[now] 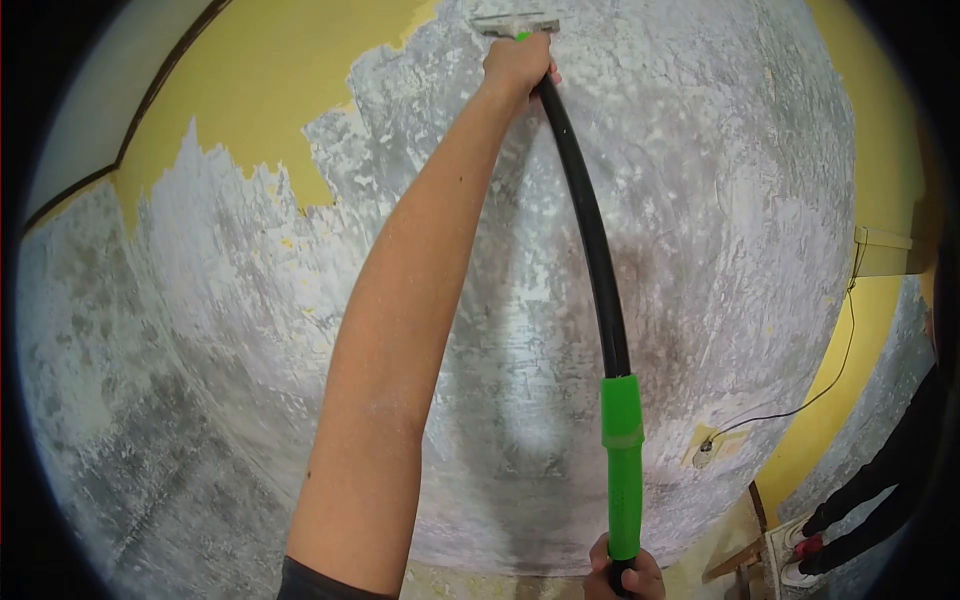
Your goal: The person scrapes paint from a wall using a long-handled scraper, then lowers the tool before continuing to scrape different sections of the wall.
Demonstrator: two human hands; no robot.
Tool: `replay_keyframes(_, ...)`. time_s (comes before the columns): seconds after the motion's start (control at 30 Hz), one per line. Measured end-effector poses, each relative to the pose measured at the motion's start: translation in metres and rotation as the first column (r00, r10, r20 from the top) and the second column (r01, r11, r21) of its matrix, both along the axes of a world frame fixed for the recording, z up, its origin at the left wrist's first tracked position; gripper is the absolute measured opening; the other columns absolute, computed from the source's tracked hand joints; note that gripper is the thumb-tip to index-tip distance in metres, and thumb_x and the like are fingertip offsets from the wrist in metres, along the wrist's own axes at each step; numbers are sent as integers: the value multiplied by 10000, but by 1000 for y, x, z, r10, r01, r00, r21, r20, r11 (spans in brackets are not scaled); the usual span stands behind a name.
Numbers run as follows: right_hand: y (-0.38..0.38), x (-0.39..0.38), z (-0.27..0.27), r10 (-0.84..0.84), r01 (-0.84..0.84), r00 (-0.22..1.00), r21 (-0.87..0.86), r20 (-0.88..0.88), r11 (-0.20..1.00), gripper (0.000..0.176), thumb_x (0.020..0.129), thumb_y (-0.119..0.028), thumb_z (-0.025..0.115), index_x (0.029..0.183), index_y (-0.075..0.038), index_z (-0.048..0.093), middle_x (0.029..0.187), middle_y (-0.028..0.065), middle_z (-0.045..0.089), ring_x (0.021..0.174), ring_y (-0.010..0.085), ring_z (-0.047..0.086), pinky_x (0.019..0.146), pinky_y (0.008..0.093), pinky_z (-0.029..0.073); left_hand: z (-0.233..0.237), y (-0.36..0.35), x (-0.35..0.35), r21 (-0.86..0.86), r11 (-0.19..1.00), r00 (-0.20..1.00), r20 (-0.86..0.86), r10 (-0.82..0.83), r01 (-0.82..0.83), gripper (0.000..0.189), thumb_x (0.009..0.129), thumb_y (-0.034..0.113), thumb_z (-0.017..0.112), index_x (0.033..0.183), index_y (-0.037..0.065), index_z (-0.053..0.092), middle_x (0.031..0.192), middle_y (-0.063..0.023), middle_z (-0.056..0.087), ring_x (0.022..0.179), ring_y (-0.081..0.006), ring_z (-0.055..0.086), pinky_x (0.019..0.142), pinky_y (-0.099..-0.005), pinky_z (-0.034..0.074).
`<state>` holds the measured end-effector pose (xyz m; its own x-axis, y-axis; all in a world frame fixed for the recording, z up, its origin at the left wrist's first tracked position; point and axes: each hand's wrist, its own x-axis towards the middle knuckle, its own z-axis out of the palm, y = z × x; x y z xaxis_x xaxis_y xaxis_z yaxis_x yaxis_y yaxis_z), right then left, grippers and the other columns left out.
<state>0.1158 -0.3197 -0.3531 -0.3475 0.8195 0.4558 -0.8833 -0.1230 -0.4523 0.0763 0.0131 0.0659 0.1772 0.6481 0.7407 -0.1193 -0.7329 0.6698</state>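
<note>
A long-handled scraper has a wide metal blade (515, 26) at the top, close against the wall, a black pole (590, 230) and a green grip (623, 480) lower down. My left hand (520, 65) is wrapped round the pole just below the blade, with that arm stretched upward. At the bottom, my right hand (625, 575) closes round the black end of the pole under the green grip. The wall (400, 150) is mottled grey and white, with jagged-edged yellow paint (260, 80) at the upper left.
On the lower right, a cable (800, 405) runs from a wall outlet (704, 452) up to a ledge (882, 238). Another person's dark-clothed legs (870, 500) and shoes show at the right edge, beside a wooden piece (735, 560) near the floor.
</note>
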Motion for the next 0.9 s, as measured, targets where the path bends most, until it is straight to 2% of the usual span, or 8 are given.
replay_keyframes(0.13,4,-3,-3,134,-150,974,-74,-183,986,423,1006,-338,457,1277,-32,349,520,21,371,297,84,317,268,217,295,5,-3,3,-3,1000,1000,13,18,-18,231,868,254,553,778,42,561,652,-43,585,535,-125,575,466,-286,458)
replay_keyframes(0.23,14,-4,4,183,-185,960,11,-212,983,429,1009,-352,443,1279,-32,348,516,20,369,297,85,317,260,220,287,15,0,4,15,1000,1000,14,22,-22,245,865,270,547,751,55,568,650,-47,598,533,-123,573,453,-287,428)
replay_keyframes(0.37,17,-6,22,109,-110,971,8,-212,994,427,1012,-346,433,1280,-27,340,556,38,389,299,83,322,258,214,285,34,-3,6,-4,998,998,-6,66,-66,257,857,280,542,730,59,576,654,-54,608,531,-131,570,436,-302,376)
replay_keyframes(0.53,20,-9,31,21,-25,969,-12,-245,1000,455,1011,-310,440,1333,-21,299,647,75,430,305,78,346,258,202,311,33,-3,10,-1,1000,993,114,0,0,236,847,256,557,753,42,590,655,-52,607,535,-136,567,428,-299,361)
replay_keyframes(0.63,22,-11,22,18,-3,961,54,-276,999,500,1013,-277,437,1393,-16,242,713,109,449,304,88,371,257,207,349,30,0,8,28,999,996,88,34,-37,224,842,245,565,754,41,590,650,-52,605,552,-134,574,424,-300,355)
replay_keyframes(0.73,25,-15,18,85,-34,928,145,-362,989,532,1017,-245,423,1437,-17,189,787,140,458,309,93,395,262,204,379,21,-3,9,13,1000,990,140,-27,25,280,834,206,583,884,-69,585,733,-124,638,579,-179,627,476,-318,491)
replay_keyframes(0.77,25,-17,11,39,19,922,145,-386,989,534,1019,-235,418,1449,-28,180,803,144,457,313,91,400,263,202,384,19,-4,9,14,999,985,164,-43,42,314,828,181,585,928,-117,582,760,-156,650,584,-201,651,496,-325,540)
replay_keyframes(0.9,15,-21,1,-106,162,916,114,-386,980,553,1021,-208,405,1498,-98,148,847,148,457,325,80,405,272,191,400,10,-3,11,-24,998,990,129,-54,58,287,868,284,586,870,-3,576,743,-68,612,582,-140,584,491,-307,476)
